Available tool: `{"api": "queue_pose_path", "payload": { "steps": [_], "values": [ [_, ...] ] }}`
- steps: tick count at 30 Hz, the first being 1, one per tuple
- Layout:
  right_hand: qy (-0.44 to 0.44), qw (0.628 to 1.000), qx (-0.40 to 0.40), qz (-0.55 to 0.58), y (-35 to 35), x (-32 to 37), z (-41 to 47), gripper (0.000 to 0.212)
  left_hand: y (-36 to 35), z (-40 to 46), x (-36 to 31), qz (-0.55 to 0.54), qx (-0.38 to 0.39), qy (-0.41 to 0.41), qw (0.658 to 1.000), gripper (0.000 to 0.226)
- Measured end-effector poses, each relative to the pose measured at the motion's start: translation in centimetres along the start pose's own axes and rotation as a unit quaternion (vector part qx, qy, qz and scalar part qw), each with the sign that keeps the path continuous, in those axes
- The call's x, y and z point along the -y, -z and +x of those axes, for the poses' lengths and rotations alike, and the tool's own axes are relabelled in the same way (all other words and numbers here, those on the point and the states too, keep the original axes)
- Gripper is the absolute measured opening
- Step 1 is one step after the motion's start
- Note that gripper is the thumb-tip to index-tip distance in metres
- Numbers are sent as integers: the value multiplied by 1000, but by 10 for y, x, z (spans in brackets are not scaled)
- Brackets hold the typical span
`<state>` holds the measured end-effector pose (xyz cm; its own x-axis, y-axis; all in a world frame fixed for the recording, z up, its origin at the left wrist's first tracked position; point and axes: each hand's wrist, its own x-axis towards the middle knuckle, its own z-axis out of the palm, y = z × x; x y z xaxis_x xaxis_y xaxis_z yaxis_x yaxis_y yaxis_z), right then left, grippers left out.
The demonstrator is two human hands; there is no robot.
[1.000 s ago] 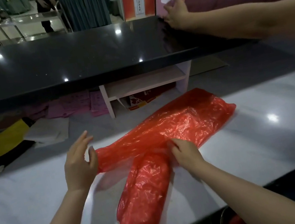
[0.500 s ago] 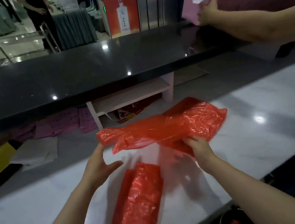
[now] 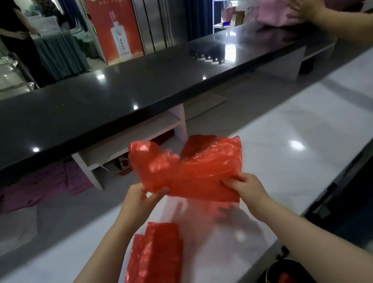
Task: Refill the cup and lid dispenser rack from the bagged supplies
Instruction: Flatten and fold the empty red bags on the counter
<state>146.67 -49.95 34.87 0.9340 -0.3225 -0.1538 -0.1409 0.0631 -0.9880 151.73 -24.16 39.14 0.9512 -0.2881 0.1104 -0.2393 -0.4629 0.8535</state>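
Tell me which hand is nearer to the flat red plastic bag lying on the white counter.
Left. The left hand is just above that flat red plastic bag; the right hand is farther right. Both grip a lifted red bag.

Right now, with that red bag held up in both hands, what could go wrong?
The thin red bag is only pinched at its lower edge by the left hand and right hand; it may slip or tear. The stack of red bags overhangs the white counter edge and could slide off.
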Motion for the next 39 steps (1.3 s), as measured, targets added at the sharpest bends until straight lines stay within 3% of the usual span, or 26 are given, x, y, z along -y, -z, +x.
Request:
{"api": "queue_pose_path", "payload": {
  "steps": [3,8,12,14,17,20,23,26,29,31,33,36,39],
  "values": [
    [0,999,-18,-42,14,-12,-3,9,-14,-3,-4,28,45,41,998,21],
    [-34,999,5,11,28,-29,-11,23,-47,-3,4,59,81,96,990,11],
    [-33,997,-22,-69,32,-43,-16,38,-62,-4,15,82,104,121,984,12],
    [-19,993,-36,-107,34,-50,-19,29,-70,-2,23,149,98,142,974,26],
    [13,988,-38,-150,36,-56,-22,9,-82,0,28,229,72,145,960,30],
    [37,982,-22,-184,38,-59,-25,35,-92,0,30,314,68,137,937,38],
    [53,974,27,-218,43,-61,-29,65,-101,-4,30,355,58,132,924,69],
    [96,949,72,-292,45,-61,-31,73,-108,-7,23,352,-4,21,936,95],
    [118,924,100,-349,44,-63,-27,67,-114,2,14,374,18,-137,917,92],
    [120,920,110,-357,43,-63,-27,59,-121,13,13,390,69,-188,899,83],
    [128,921,105,-353,44,-64,-27,51,-130,22,19,415,118,-187,882,71],
    [128,928,82,-340,46,-65,-25,37,-140,27,36,433,189,-111,874,64],
    [137,936,26,-322,48,-67,-22,24,-145,22,51,433,205,-50,876,66]
  ]
}}
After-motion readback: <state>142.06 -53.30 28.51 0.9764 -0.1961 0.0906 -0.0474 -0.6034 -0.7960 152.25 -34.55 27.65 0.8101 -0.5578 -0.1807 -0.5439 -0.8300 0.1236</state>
